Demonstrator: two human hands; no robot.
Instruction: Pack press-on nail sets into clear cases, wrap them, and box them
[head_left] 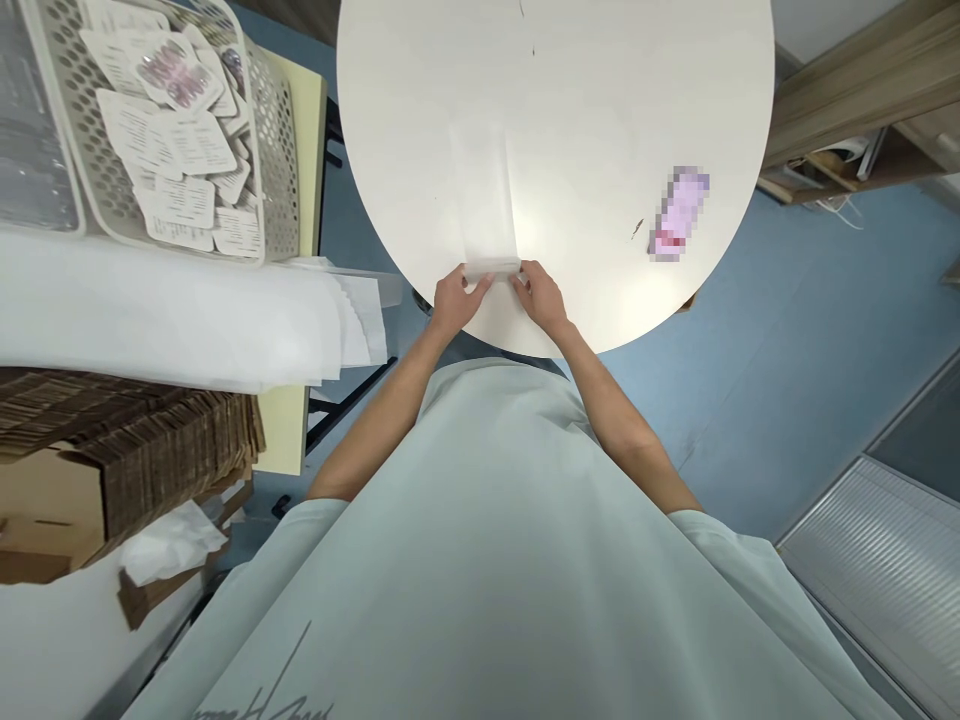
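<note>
Both hands are pinching the near end of a white paper strip (487,215) lying on the round table (600,100): left hand (454,300) and right hand (540,295) each gripping a corner. Basket (277,130) of cards sitting far left.

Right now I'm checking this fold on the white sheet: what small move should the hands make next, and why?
Probably press the near edge flat and slide the fingers outward along it. Both the left hand and the right hand pinch the near end of the white sheet, which looks rolled or turned over there, while the rest lies flat on the round table.
</note>
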